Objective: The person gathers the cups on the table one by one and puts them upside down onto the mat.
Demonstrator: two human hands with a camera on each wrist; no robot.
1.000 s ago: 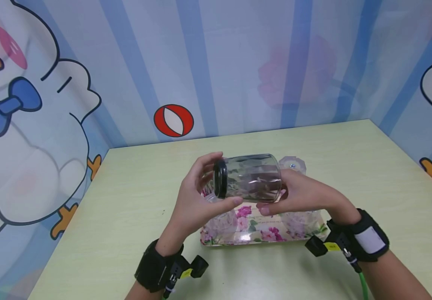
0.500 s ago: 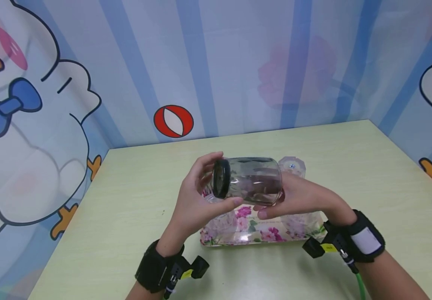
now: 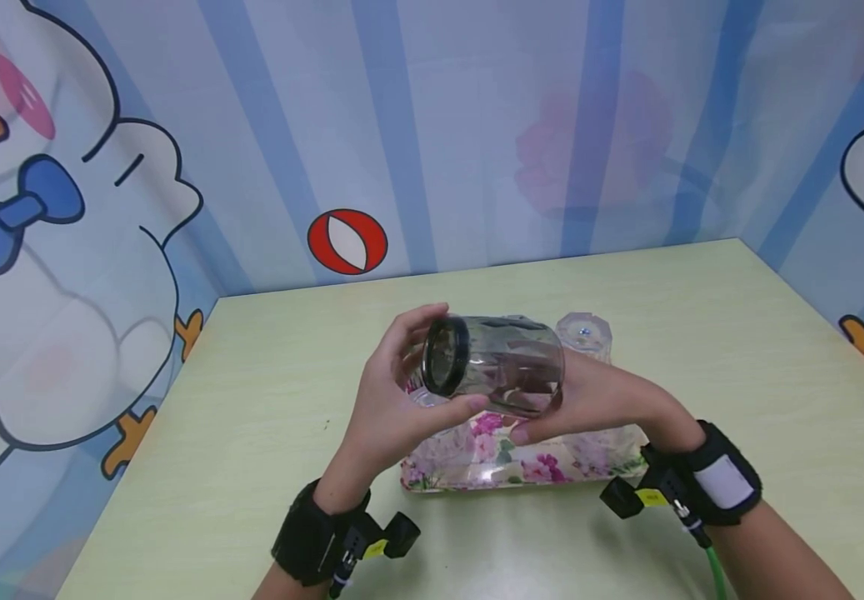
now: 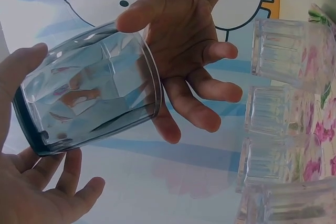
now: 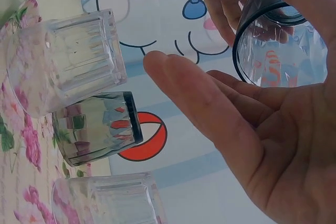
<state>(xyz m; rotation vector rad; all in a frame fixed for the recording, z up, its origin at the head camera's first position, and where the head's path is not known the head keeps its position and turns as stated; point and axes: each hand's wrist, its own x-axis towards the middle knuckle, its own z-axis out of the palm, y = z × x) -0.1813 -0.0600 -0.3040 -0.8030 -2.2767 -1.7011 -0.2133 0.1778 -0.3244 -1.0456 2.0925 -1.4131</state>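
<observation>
A smoky, faceted drinking glass [image 3: 514, 358] is held on its side above a floral tray [image 3: 544, 473], its thick dark base to the left. My left hand [image 3: 394, 404] grips the base end, thumb in front and fingers behind. At the rim end, my right hand [image 3: 607, 396] holds the glass; the left wrist view shows that thumb [image 4: 139, 14] on the rim and the other fingers spread beyond it. In the right wrist view the glass's open mouth [image 5: 286, 69] faces the right palm.
Clear faceted glasses [image 4: 278, 48] stand with thick ends up on the tray; one clear glass [image 3: 584, 332] shows behind my right hand. Another smoky glass [image 5: 97, 129] stands among them. The pale table [image 3: 252, 400] meets a cartoon-printed backdrop [image 3: 461, 125].
The glass has turned so its dark base faces more toward the head camera and its rim end sits slightly lower. My right hand has shifted slightly left and down; my left hand has barely moved.
</observation>
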